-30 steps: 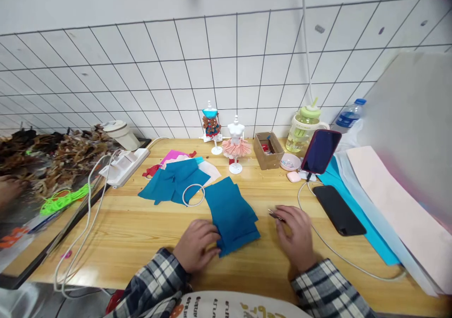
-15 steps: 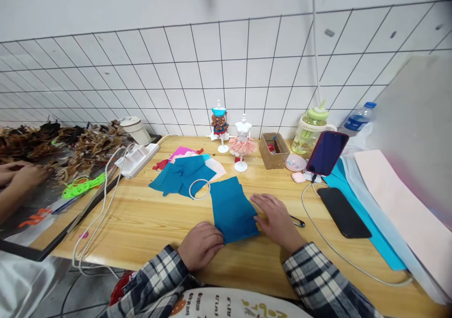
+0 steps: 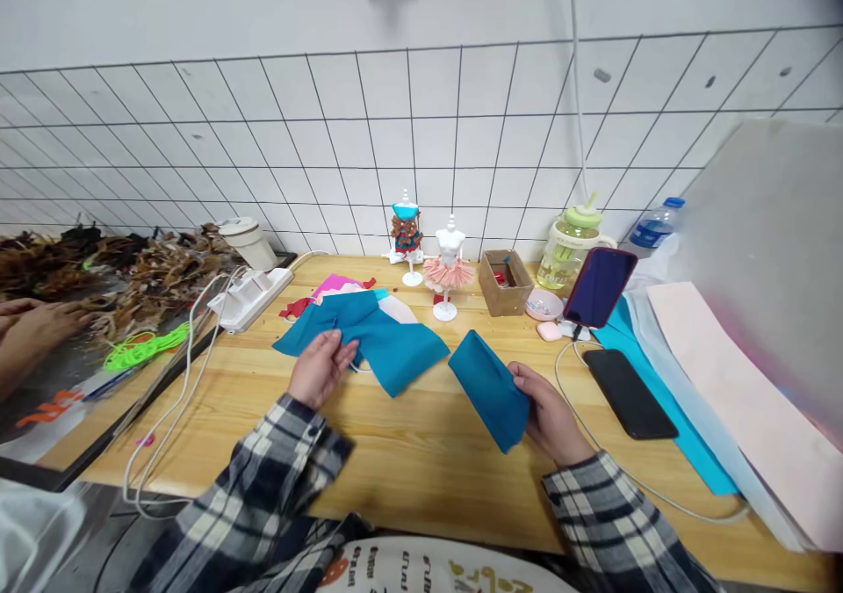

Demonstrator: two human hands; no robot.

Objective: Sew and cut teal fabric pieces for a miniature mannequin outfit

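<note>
In my right hand (image 3: 546, 408) is a folded teal piece of fabric (image 3: 491, 391), raised a little and tilted over the table; thumb and fingers close on its right edge. My left hand (image 3: 322, 366) pinches another teal fabric piece (image 3: 408, 351), which spreads to the right from the fingertips. More teal fabric (image 3: 309, 322) lies behind that hand, overlapping pink and red scraps. A white ring (image 3: 359, 368) is mostly covered by the cloth. Two small white dress forms stand at the back: one in a pink ruffled skirt (image 3: 449, 273), one in a blue, brown and red outfit (image 3: 407, 231).
A cardboard box (image 3: 506, 285), a small pink dish (image 3: 544, 305), a drink jug (image 3: 567, 250) and two phones, one lying flat (image 3: 630, 394), are to the right. A power strip (image 3: 254, 299) with loose cables is leftward. Another person's hands (image 3: 39, 329) work at far left.
My left hand has moved up and left and taken hold of a teal piece, drawing it over the ring. My right hand has lifted the other piece, now folded, off the table.
</note>
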